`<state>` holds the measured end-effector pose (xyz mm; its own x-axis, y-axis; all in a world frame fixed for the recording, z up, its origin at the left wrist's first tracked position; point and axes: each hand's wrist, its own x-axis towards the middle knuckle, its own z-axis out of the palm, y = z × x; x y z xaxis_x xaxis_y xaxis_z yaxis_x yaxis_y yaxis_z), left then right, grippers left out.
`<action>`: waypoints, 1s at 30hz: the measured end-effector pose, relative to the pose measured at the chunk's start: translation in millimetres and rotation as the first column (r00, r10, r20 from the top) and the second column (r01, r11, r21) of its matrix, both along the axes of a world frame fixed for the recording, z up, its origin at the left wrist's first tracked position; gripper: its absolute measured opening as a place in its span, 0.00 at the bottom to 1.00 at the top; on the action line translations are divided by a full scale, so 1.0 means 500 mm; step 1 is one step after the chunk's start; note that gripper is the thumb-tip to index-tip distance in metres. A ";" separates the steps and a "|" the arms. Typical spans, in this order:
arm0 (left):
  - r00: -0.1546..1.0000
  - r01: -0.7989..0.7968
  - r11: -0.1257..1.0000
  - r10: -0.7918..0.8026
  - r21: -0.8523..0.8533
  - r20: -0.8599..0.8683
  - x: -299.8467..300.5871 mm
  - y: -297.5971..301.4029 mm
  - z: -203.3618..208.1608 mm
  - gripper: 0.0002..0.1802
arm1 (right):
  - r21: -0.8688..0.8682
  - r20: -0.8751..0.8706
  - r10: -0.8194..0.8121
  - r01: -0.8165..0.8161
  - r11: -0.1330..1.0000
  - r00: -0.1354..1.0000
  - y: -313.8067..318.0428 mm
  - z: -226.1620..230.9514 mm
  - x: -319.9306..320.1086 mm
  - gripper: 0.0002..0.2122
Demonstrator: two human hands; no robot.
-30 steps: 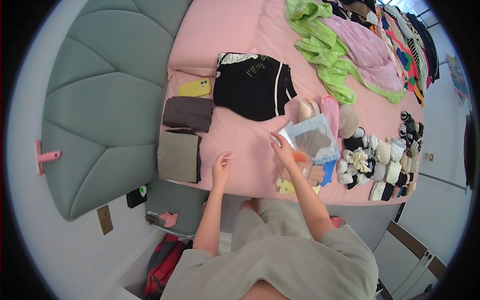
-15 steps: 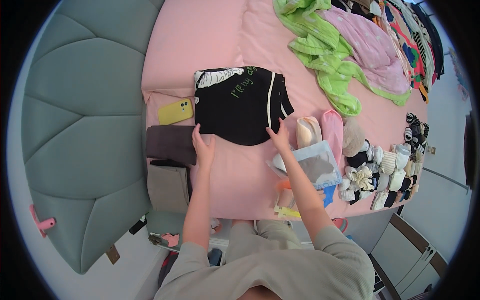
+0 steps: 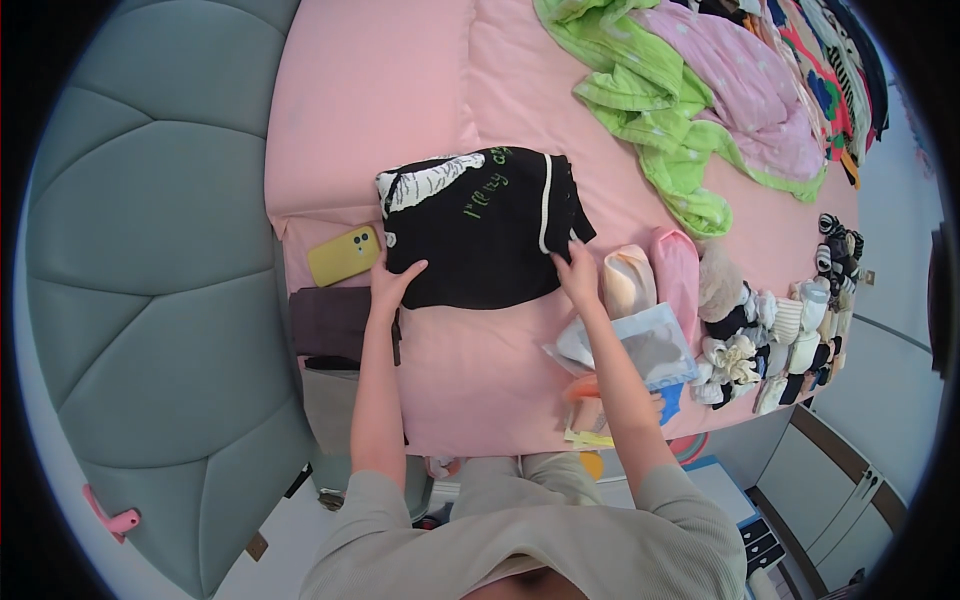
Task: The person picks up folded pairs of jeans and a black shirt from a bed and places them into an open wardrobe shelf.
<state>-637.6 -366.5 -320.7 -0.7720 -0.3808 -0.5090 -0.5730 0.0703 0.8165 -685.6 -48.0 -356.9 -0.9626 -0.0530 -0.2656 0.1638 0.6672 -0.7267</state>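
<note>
A folded black top [image 3: 480, 245] lies on the pink bed, with a white print and green lettering on its upper left and white stripes along its right end. My left hand [image 3: 392, 287] grips its lower left edge, thumb spread over the top face and the other fingers along the side. At the lower right edge, my right hand [image 3: 578, 275] pinches the cloth close to the white stripe. Some fingertips of both hands are hidden by the cloth.
A yellow phone [image 3: 343, 256] lies left of the top, above folded dark trousers [image 3: 340, 322] and a grey folded garment [image 3: 330, 405]. Under my right forearm is a clear plastic pouch [image 3: 655, 345]. Rolled socks [image 3: 790, 320] stand in rows farther right, below a green-and-pink blanket [image 3: 690, 130].
My left hand has shifted from the lower left corner up onto the left edge. The top's bowed lower edge is now straighter. My view has turned slightly.
</note>
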 end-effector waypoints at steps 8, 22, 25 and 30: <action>0.987 -0.109 0.993 0.103 -0.045 -0.125 0.021 -0.001 -0.067 0.31 | 0.095 -0.259 -0.058 0.085 0.992 0.964 -0.024 -0.008 -0.079 0.12; 0.958 0.283 0.952 -0.276 0.118 -0.072 0.010 -0.012 0.034 0.43 | -0.136 0.225 -0.182 0.216 0.967 0.957 0.030 -0.036 -0.094 0.33; 0.998 0.055 0.948 -0.054 0.313 -0.009 0.020 0.014 0.063 0.41 | -0.343 0.609 -0.160 0.440 0.830 0.777 0.020 -0.006 -0.081 0.27; 0.979 -0.115 0.925 0.168 0.363 -0.118 0.081 0.040 0.096 0.35 | -0.594 0.660 -0.115 0.610 0.524 0.742 0.035 0.070 -0.019 0.19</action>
<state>-596.9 -346.6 -272.8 -0.7984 -0.3080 -0.5174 -0.4299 -0.3100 0.8480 -695.3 -30.6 -321.7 -0.6730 -0.1408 -0.7261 0.7302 -0.2826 -0.6220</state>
